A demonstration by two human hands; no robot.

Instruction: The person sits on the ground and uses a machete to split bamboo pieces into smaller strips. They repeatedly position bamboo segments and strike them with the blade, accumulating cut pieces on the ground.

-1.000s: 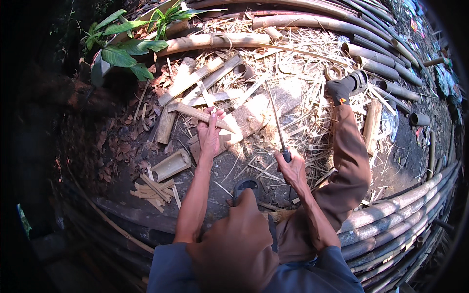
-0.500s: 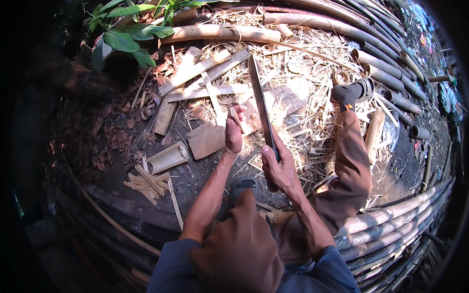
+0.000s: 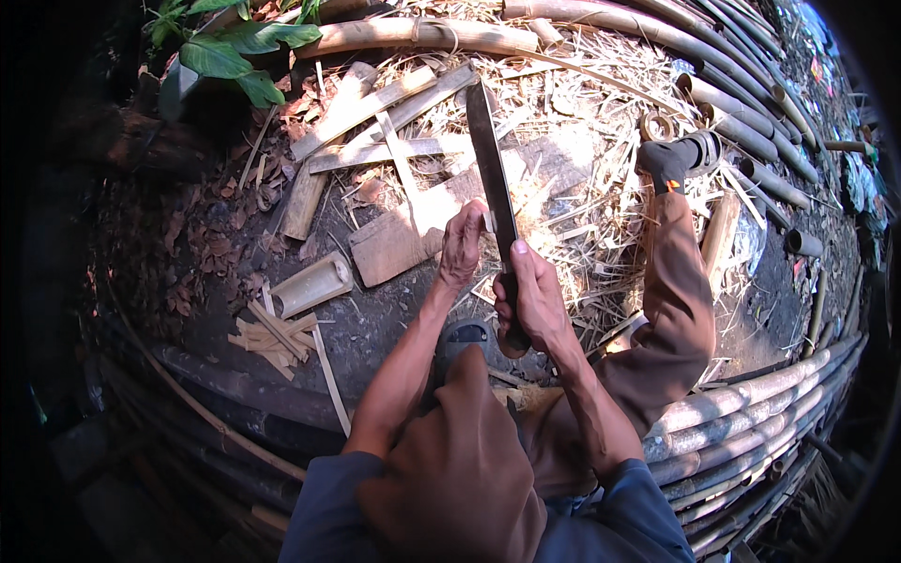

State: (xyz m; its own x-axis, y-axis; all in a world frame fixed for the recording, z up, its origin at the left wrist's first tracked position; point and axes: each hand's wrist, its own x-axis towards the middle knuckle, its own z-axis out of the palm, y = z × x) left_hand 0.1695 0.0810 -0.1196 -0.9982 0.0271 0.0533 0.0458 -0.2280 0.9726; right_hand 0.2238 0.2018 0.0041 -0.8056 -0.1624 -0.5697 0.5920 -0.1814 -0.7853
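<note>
My right hand (image 3: 537, 296) is closed around the dark handle of a machete (image 3: 491, 159), whose long blade points away from me and slightly left. Close to the blade's left side, my left hand (image 3: 462, 246) pinches a small pale bamboo piece (image 3: 488, 221). The piece meets the blade or lies just beside it; most of it is hidden by the fingers. Beneath the hands a flat wooden board (image 3: 394, 246) rests on the ground among shavings.
Split bamboo lengths (image 3: 375, 105) lie crossed beyond the board. To the left are a short bamboo section (image 3: 316, 284) and a pile of thin strips (image 3: 272, 340). Bamboo poles (image 3: 751, 403) are stacked at lower right, with more poles (image 3: 610, 38) at the far side.
My left hand has turned over and moved right, bringing the bamboo piece to the blade. The machete has shifted slightly left.
</note>
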